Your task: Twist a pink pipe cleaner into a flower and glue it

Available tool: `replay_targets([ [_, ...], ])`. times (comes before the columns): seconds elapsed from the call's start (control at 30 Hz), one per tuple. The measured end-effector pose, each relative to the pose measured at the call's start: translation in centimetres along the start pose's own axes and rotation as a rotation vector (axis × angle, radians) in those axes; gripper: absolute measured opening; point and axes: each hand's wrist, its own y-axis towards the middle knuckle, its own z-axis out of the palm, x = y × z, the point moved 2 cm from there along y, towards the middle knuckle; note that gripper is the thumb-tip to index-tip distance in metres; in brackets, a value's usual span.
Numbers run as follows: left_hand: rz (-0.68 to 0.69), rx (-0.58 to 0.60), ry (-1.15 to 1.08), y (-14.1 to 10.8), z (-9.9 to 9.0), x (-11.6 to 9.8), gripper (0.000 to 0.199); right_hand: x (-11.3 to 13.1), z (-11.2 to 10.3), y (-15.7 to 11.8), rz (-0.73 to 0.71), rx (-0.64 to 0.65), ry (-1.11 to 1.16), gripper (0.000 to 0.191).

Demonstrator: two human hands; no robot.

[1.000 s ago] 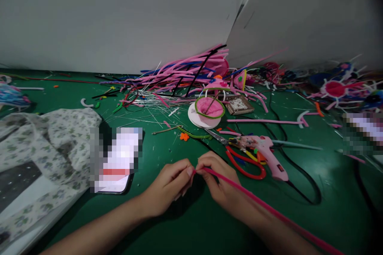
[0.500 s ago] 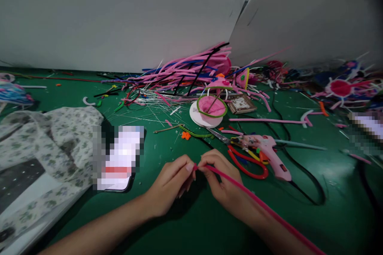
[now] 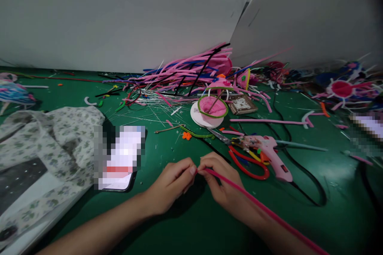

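Observation:
A long dark-pink pipe cleaner [image 3: 257, 201] runs from between my hands toward the lower right, out past the frame edge. My right hand [image 3: 220, 181] grips it near its end. My left hand [image 3: 172, 185] pinches that same end, with the fingertips of both hands almost meeting around it. The tip itself is hidden by my fingers. Just beyond my right hand lie red-handled scissors [image 3: 248, 165] and a pink hot glue gun [image 3: 266, 153].
The green work mat [image 3: 299, 191] is littered with wire bits. A heap of pipe cleaners [image 3: 185, 72] leans against the white wall. A white disc with pink fluff [image 3: 208, 111] stands ahead. A phone [image 3: 119, 159] and floral cloth [image 3: 50, 147] lie left; a black cord [image 3: 308, 179] lies right.
The view has drifted slightly, so the table items sit a little further right. The pipe cleaner's far end has swung up and left, while my hands stay together on it.

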Motion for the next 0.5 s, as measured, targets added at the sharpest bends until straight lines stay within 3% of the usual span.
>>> replay_targets([
  [0.2,0.003,-0.024,0.058,-0.02,0.08,0.28,0.036,0.09,0.16,-0.06,0.004,-0.019,-0.06,0.014],
  [0.4,-0.048,-0.094,-0.017,0.08,0.31,-0.15,0.038,0.37,-0.17,0.2,-0.026,-0.223,-0.15,0.015],
  [0.5,-0.1,-0.087,-0.099,-0.03,0.6,-0.02,0.038,0.59,-0.3,0.28,-0.065,-0.262,-0.165,0.017],
])
